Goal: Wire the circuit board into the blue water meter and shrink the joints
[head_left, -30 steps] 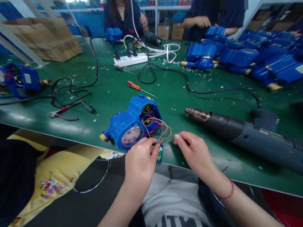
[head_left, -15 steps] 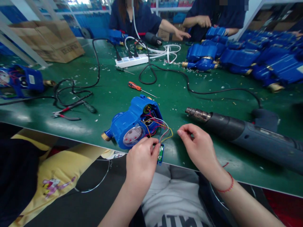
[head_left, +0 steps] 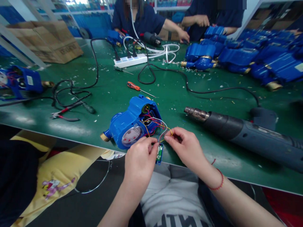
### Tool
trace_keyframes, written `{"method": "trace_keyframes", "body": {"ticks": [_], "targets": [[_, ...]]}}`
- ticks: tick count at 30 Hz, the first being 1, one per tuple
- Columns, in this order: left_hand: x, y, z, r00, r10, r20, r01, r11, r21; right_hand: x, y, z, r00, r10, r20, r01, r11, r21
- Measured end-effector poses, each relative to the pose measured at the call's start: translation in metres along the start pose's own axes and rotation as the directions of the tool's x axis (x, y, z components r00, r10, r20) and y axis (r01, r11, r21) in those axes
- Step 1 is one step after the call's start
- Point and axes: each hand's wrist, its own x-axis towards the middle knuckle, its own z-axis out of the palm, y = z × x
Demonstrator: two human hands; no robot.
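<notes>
A blue water meter (head_left: 125,126) lies on the green table, its housing open on the right side with thin coloured wires (head_left: 157,121) coming out. These wires lead to a small green circuit board (head_left: 159,153) at the table's front edge. My left hand (head_left: 142,154) is closed, thumb and forefinger pinching the board's upper end where the wires meet it. Just to the right, my right hand (head_left: 184,145) is closed in a pinch on the yellow wire (head_left: 170,131). The fingertips of both hands are close together but apart.
A heat gun (head_left: 236,129) lies at the right, its cord looping back. Beyond the meter are an orange screwdriver (head_left: 133,85) and a white power strip (head_left: 130,60). Cutting pliers (head_left: 63,114) lie left. Several blue meters (head_left: 239,58) crowd the back right, near two co-workers.
My right hand has moved left to the wires and now pinches the yellow one. The left hand stays at the board. A co-worker's hand across the table has lowered.
</notes>
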Motion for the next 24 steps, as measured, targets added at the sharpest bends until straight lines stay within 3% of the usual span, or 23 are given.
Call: {"method": "trace_keyframes", "body": {"ticks": [3,8,13,18,24], "targets": [[0.000,0.000,0.000,1.000,0.001,0.008,-0.001,1.000,-0.007,0.001,0.001,-0.004,0.993,0.014,-0.121,-0.021,0.998,-0.059],[0.001,-0.003,0.001,1.000,-0.002,0.007,0.002,1.000,-0.027,0.002,-0.004,0.002,0.996,0.073,0.043,-0.071,0.996,-0.049],[0.002,-0.002,0.002,1.000,0.021,0.003,-0.021,1.000,-0.016,0.006,-0.010,0.013,0.975,0.177,0.134,-0.184,0.982,0.043],[0.002,0.003,0.000,1.000,-0.005,0.012,0.005,0.999,0.042,0.005,-0.006,0.010,0.998,0.030,0.053,-0.027,0.999,-0.044],[0.002,0.004,-0.001,1.000,0.008,0.021,-0.008,0.999,0.041,0.003,-0.001,0.001,0.992,-0.112,-0.052,0.105,0.987,-0.118]]}}
